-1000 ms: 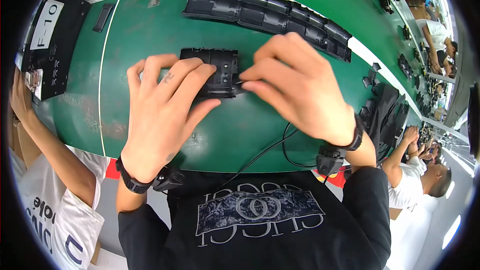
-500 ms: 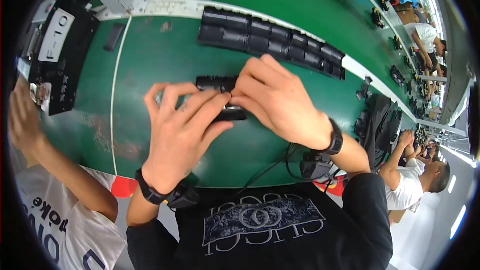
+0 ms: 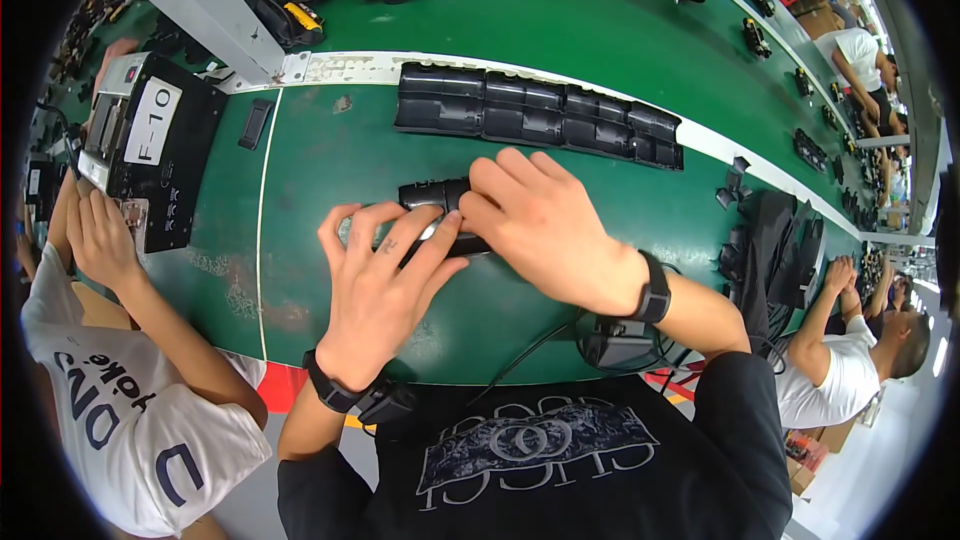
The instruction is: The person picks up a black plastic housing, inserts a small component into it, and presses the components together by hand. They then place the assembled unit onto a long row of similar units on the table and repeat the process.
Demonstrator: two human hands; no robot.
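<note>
Both your left hand (image 3: 375, 290) and right hand (image 3: 545, 230) press flat on one black plastic housing (image 3: 432, 195), with the row of finished-looking housings (image 3: 535, 115) lined up just beyond your fingertips.

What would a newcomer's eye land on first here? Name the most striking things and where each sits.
First, the two bare hands at the centre: the left hand and right hand press together on a small black plastic part lying on the green bench. Just beyond them, a row of black moulded housings lies side by side. At the left edge, a co-worker's hands work beside a black machine.
</note>
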